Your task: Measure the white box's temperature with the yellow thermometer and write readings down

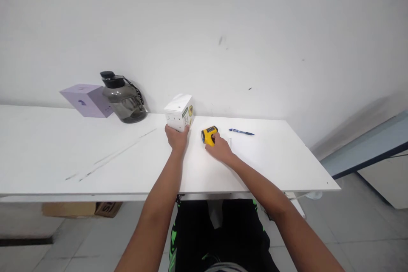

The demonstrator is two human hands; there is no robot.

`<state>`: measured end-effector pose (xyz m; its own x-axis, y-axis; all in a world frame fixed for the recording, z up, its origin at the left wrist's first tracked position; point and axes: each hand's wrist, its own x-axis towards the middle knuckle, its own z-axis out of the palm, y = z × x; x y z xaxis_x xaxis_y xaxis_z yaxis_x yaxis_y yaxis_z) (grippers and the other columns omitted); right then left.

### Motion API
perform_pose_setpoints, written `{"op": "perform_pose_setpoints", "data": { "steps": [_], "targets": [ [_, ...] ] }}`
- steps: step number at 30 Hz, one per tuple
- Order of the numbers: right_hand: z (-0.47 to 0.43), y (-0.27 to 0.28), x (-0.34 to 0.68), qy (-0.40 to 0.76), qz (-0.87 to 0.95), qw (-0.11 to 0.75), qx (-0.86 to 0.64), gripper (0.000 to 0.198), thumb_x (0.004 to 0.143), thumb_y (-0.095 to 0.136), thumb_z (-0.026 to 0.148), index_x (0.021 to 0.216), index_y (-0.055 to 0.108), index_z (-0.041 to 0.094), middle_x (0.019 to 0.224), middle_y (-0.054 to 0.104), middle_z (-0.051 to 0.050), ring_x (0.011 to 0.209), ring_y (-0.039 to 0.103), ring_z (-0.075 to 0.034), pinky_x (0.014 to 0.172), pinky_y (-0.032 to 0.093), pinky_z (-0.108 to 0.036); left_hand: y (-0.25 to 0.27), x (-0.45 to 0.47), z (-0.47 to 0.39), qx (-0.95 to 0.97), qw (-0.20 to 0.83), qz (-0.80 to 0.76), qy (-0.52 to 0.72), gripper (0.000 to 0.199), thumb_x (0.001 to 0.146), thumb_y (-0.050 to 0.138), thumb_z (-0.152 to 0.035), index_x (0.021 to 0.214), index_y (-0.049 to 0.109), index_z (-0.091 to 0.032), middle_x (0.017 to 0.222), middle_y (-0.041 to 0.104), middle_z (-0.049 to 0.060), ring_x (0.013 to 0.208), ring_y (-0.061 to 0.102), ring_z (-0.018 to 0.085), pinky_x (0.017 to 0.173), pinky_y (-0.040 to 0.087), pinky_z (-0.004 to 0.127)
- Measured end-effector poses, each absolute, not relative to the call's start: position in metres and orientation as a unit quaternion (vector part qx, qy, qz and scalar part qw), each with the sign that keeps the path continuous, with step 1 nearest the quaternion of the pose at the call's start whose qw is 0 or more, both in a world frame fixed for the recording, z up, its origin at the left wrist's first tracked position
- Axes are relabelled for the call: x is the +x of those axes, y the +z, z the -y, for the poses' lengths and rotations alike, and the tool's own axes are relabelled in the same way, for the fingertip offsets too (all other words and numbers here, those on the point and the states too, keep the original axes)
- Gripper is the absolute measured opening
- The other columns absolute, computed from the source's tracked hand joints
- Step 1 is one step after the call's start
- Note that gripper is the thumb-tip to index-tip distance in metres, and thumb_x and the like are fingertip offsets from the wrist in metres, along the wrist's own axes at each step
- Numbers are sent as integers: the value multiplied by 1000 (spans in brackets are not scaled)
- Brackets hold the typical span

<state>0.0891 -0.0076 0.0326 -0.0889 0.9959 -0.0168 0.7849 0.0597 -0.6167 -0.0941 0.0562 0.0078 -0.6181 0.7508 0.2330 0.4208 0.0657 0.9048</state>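
My left hand (177,137) is closed around the near lower end of a white box (175,112), thumb on its right side and fingers on its left. The box stands at the back of the white table, close to the wall, with green and yellow print on its right face. To the right, my right hand (219,148) grips a boxy yellow-and-black handheld tool (208,137) just above or on the tabletop; its exact kind is unclear. Part of the tool is hidden by my fingers. A blue pen (241,131) lies beyond my right hand.
A grey translucent water bottle (126,102) with a black lid and strap stands at the back left, beside a lilac box (89,101). The white table (127,165) backs onto a wall. A cardboard box (73,209) is on the floor beneath.
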Motion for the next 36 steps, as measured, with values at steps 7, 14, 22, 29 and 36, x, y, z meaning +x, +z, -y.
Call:
{"op": "perform_pose_setpoints", "data": {
  "steps": [7,14,22,29,36],
  "targets": [
    [-5,43,52,171,725,107,-658,52,86,45,47,125,39,12,98,67,-15,85,64,-29,67,46,-35,7,-82,-44,479,31,-650,589,102,78,60,-48,144,-3,-2,151,-7,29,143,-9,35,115,4,52],
    [-16,60,139,60,686,132,-713,40,97,25,44,115,54,21,104,67,-11,99,62,-25,78,43,-33,14,-41,-9,762,-83,-374,522,36,89,46,-37,118,53,-16,123,56,16,123,46,27,107,29,48],
    [-17,28,244,34,643,51,-763,34,95,33,29,123,52,23,94,68,-13,85,65,-24,70,43,-33,13,-17,8,936,5,-281,209,37,94,38,-37,79,66,-19,76,67,7,78,63,20,73,46,35],
    [-21,-1,245,21,627,161,-762,36,97,28,33,119,53,20,89,67,-14,80,63,-25,73,42,-35,9,-28,-11,918,48,-351,179,39,97,32,-35,88,67,-21,90,70,5,89,63,19,83,45,34],
    [-21,-3,255,157,542,468,-680,34,90,38,35,119,50,21,104,69,-7,82,67,-17,81,48,-33,7,-34,-17,858,-13,-471,204,30,93,40,-31,83,68,-23,87,71,3,88,64,21,111,23,48]
  ]
}}
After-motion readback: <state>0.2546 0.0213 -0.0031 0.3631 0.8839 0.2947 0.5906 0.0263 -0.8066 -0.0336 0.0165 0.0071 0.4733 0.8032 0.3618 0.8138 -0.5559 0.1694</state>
